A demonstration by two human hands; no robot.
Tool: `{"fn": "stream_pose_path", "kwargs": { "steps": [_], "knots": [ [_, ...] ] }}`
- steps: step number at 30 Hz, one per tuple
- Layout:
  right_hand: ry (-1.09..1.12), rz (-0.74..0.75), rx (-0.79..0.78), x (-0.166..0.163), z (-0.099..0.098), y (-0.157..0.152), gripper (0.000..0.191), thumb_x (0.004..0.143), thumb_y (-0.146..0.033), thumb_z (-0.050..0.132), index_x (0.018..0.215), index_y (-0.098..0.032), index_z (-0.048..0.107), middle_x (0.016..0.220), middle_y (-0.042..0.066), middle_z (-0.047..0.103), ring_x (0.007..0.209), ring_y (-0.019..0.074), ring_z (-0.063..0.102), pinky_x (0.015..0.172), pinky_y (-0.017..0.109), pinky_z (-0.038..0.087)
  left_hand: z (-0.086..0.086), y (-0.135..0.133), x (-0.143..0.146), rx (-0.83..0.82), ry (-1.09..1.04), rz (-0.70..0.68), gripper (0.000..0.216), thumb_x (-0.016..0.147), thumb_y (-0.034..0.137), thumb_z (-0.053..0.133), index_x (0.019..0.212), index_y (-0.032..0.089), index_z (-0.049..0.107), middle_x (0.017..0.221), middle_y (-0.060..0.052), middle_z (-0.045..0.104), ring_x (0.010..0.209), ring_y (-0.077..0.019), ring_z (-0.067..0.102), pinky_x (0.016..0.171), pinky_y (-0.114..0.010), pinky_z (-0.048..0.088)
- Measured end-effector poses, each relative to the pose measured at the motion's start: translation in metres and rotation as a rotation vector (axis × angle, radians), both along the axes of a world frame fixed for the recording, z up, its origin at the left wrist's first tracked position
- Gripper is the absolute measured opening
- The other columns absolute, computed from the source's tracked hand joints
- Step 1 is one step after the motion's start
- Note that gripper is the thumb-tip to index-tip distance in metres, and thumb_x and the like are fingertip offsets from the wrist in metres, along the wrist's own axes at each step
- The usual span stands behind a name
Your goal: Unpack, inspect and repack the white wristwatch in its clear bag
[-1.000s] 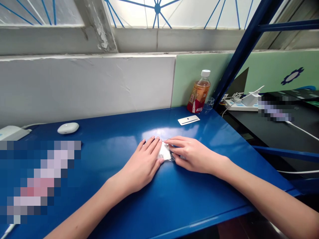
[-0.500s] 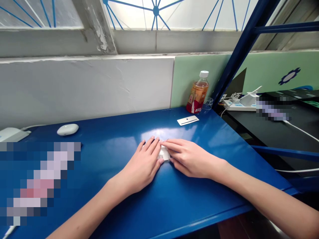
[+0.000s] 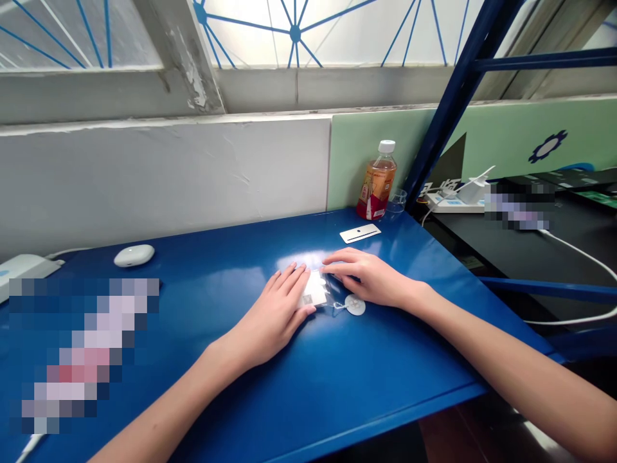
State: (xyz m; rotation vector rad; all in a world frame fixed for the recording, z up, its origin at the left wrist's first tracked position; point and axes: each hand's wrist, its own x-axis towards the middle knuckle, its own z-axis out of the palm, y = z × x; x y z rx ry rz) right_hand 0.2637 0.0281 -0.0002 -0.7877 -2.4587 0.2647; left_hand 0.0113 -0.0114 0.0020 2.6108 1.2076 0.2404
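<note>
My left hand point(image 3: 279, 312) lies flat with its fingers stretched over the left side of a small transparent plastic packet point(image 3: 331, 297). Inside the packet a white card point(image 3: 316, 289) shows, with a small grey printed square near its lower edge; its left part is under my fingers. At the packet's upper right is my right hand point(image 3: 371, 275), fingers apart and slightly bent, the fingertips at the packet's edge. A round whitish disc point(image 3: 355, 305) lies just below my right hand. A thin, shiny link or cord point(image 3: 339, 306) runs between disc and packet.
Behind my hands, a white card strip point(image 3: 360, 233) lies before a drink bottle point(image 3: 377, 183) and a transparent cup point(image 3: 396, 201). A white earbud case point(image 3: 134, 255), a white power strip point(image 3: 24, 273) and a blurred-out object point(image 3: 87, 354) are on the left of the blue table point(image 3: 337, 399).
My right hand has moved up and right, off the packet's middle, and its fingers have spread. The round disc and more of the packet now show. My left hand stays flat.
</note>
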Motion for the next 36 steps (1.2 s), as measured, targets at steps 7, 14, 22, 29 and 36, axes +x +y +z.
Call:
{"fn": "stream_pose_path", "kwargs": {
  "steps": [7,14,22,29,36],
  "knots": [
    [0.32,0.097,-0.123,0.001,0.008,-0.001,0.019,0.092,-0.02,0.064,0.108,-0.023,0.073,0.105,0.008,0.07,0.094,0.0189,0.067,0.083,0.035,0.056,0.005,-0.001,-0.004,-0.089,-0.222,-0.074,0.055,0.105,0.042,0.034,0.157,0.026,0.021,0.165,-0.006,0.02,0.151,-0.0251,0.017,0.121,-0.044,0.026],
    [0.628,0.023,-0.288,0.0,0.026,-0.004,0.012,0.084,-0.031,0.075,0.09,-0.022,0.079,0.084,0.005,0.071,0.077,0.0174,0.064,0.069,0.033,0.055,0.014,-0.005,-0.002,-0.024,-0.528,-0.057,0.043,0.106,0.037,0.031,0.145,0.023,0.043,0.152,-0.009,0.044,0.14,-0.0252,0.042,0.116,-0.041,0.034],
    [0.777,-0.108,-0.637,-0.001,0.024,-0.001,0.019,0.079,-0.037,0.077,0.086,-0.02,0.079,0.084,0.006,0.074,0.072,0.0159,0.065,0.059,0.027,0.052,0.016,-0.007,0.012,-0.08,-0.714,0.188,0.021,0.094,0.036,0.061,0.108,0.021,0.066,0.101,-0.003,0.072,0.09,-0.0191,0.069,0.083,-0.029,0.056],
    [0.687,-0.214,-0.707,-0.001,0.015,0.004,0.028,0.08,-0.042,0.074,0.086,-0.015,0.078,0.078,0.007,0.073,0.063,0.0144,0.061,0.057,0.028,0.05,0.016,-0.006,0.012,-0.079,-0.759,0.363,0.018,0.091,0.036,0.064,0.091,0.019,0.07,0.086,-0.002,0.075,0.074,-0.018,0.071,0.069,-0.029,0.059],
    [0.344,-0.322,-0.327,0.0,0.004,0.005,0.02,0.088,-0.034,0.066,0.093,-0.017,0.078,0.085,0.007,0.075,0.069,0.0172,0.063,0.062,0.031,0.048,0.009,-0.004,0.004,0.319,-0.542,0.284,0.012,0.093,0.027,0.057,0.088,0.019,0.066,0.082,-0.002,0.07,0.07,-0.0156,0.067,0.066,-0.028,0.059]
  ]
}}
